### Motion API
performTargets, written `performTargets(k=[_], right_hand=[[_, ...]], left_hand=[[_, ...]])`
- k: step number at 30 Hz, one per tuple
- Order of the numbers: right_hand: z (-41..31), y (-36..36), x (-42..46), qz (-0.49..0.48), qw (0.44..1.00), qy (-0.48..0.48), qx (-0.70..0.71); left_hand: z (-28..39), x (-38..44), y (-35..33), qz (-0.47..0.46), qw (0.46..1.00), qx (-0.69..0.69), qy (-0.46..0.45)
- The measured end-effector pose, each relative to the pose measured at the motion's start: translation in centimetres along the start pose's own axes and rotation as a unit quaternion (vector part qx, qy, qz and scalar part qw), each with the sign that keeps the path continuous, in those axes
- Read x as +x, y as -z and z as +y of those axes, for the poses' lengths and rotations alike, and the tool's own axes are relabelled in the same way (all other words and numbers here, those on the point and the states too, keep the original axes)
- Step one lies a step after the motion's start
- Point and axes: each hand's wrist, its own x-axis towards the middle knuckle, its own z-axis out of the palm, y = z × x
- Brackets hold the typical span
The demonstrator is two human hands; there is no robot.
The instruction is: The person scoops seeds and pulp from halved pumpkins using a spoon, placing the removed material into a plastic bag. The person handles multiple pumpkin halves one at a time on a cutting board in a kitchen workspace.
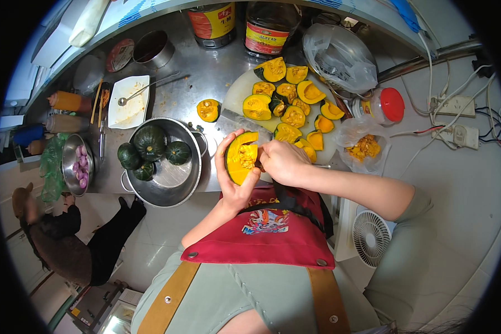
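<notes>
My left hand point(234, 175) holds a cut pumpkin piece point(236, 160) with yellow flesh and seeds facing right. My right hand point(284, 163) is closed at its right edge, around something mostly hidden, perhaps a tool's handle. Behind my hands, a wide metal blade point(244, 125) lies at the left edge of the round white cutting board point(236, 89). Several cut pumpkin pieces point(256, 107) are spread over the board. Another cut piece point(208, 110) sits left of the board on the steel table. Several whole green pumpkins point(149, 142) rest in a large steel pot point(173, 177).
Right of the board are a plastic bag of pumpkin pulp point(363, 148) and a red-lidded jar point(390, 105). A white dish point(127, 112) with a spoon and a bowl of peeled shallots point(80, 167) stand left. A person point(67, 246) is at the far left. Large sauce containers point(267, 35) line the back.
</notes>
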Motion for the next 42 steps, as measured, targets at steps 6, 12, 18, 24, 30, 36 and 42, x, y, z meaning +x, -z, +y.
performTargets(k=[6, 12, 18, 24, 30, 36, 42], right_hand=[[-0.4, 0.9, 0.2, -0.12, 0.991, -0.052, 0.01], [-0.8, 0.5, -0.2, -0.162, 0.965, -0.101, 0.18], [-1.6, 1.2, -0.1, -0.208, 0.929, -0.179, 0.247], [-2.0, 1.9, 0.0, -0.3, 0.89, -0.223, 0.261], [-0.8, 2.7, 1.7, 0.015, 0.987, 0.043, -0.154], [-0.5, -2.3, 2.7, 0.323, 0.857, 0.141, -0.376], [-1.8, -4.9, 2.3, 0.332, 0.877, 0.084, -0.337]], left_hand=[[-0.8, -0.2, 0.6, -0.022, 0.997, 0.054, -0.055], [-1.2, 0.4, 0.9, -0.051, 0.986, 0.096, -0.124], [-2.9, 0.7, 0.8, -0.054, 0.98, 0.1, -0.162], [-4.0, 0.7, 0.1, -0.006, 0.978, 0.06, -0.197], [-2.9, 0.2, -1.0, 0.044, 0.984, -0.171, 0.004], [-0.9, 1.8, 1.0, 0.096, 0.872, -0.395, 0.273], [-2.9, 1.5, 1.8, 0.094, 0.864, -0.415, 0.269]])
